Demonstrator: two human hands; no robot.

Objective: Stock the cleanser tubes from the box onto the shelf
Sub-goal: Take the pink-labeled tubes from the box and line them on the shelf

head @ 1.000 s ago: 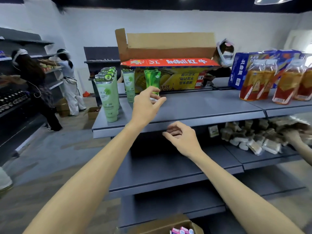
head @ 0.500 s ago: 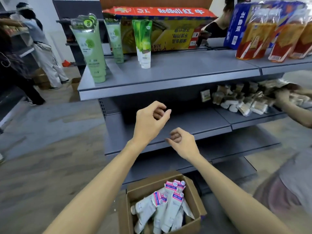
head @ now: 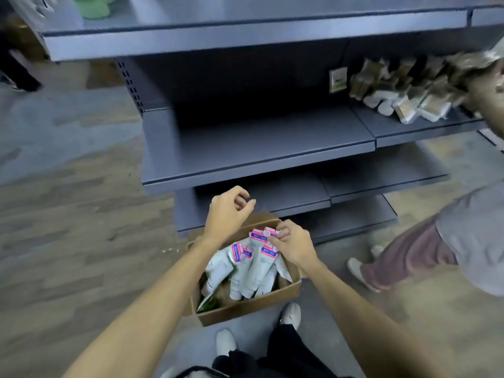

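Pink-capped cleanser tube [head: 264, 236] is pinched by right hand [head: 293, 245] over box [head: 245, 309]; left hand [head: 227, 214] is loosely curled, nothing held.

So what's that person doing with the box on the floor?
A person is bending over a cardboard box of white cleanser tubes with pink tops. Their right hand is pinching the top of one tube, which isn't lifted out yet. Their left hand hovers above the box, loosely curled and holding nothing. The grey shelf right in front has nothing on it.
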